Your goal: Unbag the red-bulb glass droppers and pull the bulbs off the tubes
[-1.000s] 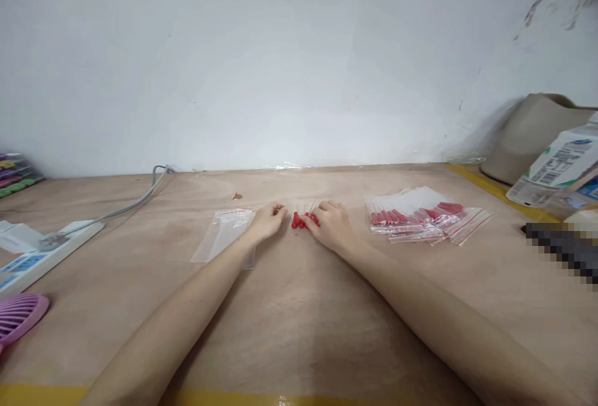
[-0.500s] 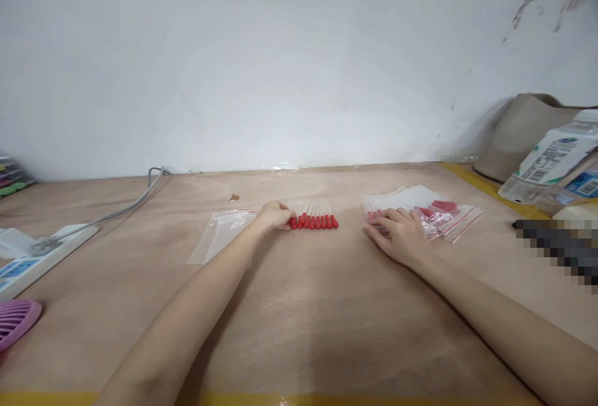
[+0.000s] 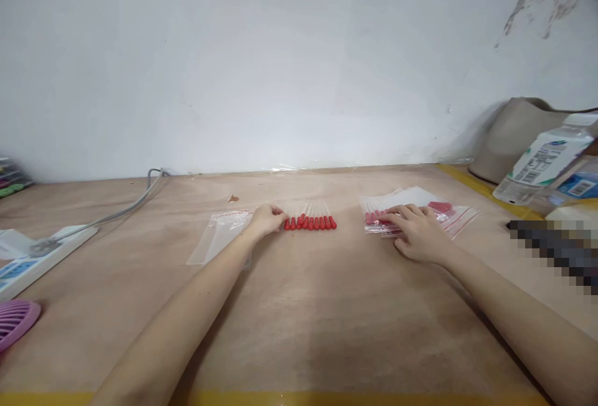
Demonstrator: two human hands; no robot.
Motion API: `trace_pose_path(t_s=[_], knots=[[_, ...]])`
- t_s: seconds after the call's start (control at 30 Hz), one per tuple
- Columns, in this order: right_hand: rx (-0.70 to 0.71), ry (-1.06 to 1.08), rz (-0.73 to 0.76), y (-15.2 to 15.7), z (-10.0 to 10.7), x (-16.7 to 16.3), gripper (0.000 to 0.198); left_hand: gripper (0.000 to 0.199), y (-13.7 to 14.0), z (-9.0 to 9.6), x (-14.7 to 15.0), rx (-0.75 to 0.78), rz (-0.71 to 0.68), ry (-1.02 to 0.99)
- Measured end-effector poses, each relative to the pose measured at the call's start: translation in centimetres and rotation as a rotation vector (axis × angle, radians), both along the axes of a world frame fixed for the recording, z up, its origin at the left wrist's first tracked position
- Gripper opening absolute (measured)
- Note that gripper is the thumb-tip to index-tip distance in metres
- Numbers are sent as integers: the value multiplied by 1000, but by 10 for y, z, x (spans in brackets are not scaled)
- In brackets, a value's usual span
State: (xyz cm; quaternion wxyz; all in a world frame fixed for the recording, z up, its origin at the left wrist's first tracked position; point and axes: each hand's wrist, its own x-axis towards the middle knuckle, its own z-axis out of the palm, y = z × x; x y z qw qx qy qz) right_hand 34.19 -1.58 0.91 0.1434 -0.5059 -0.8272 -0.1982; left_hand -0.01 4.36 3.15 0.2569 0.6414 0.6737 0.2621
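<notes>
Several droppers with red rubber bulbs and thin clear stems lie side by side in a row (image 3: 316, 223), bulbs toward me. At the row's left end, my left hand (image 3: 267, 221) has its thumb and finger pinched on the endmost dropper, whose bulb is partly hidden by the fingertips. My right hand (image 3: 423, 233) rests palm down with fingers apart on a pile of clear zip bags (image 3: 390, 197). Red bulbs show through the bags beside its fingers, and the hand covers part of the pile. Under my left forearm lies a flat clear zip bag (image 3: 212, 238).
A white power strip (image 3: 70, 241) with a grey cord and a pink slotted object (image 3: 18, 320) are at the left. On the right stand a plastic bottle (image 3: 544, 160) and a grey-brown container (image 3: 498, 135), near a dark pixelated object (image 3: 551, 250). A wall closes off the back.
My left hand has shifted slightly left, uncovering more of the row's left end. My right hand has moved right across the bags, showing more red bulbs, and its fingers are spread more.
</notes>
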Motion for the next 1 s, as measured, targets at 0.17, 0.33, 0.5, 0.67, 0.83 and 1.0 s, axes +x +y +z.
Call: trace_pose_path(t_s=[0.17, 0.33, 0.5, 0.67, 0.83, 1.0], knots=[[21, 30, 50, 2, -1, -1, 19, 27, -21, -6, 0, 241, -7, 98], [25, 65, 82, 1, -1, -4, 23, 23, -56, -18, 1, 408, -131, 137], [-47, 257, 53, 7, -7, -8, 22, 21, -67, -28, 0, 454, -220, 112], [-58, 381, 4, 7, -6, -10, 26, 21, -64, -29, -2, 435, -230, 78], [-11, 244, -23, 4, -3, -13, 29, 19, -65, -28, -1, 423, -245, 68], [112, 172, -88, 6, -9, -29, 28, 17, -65, -28, 0, 414, -258, 89]])
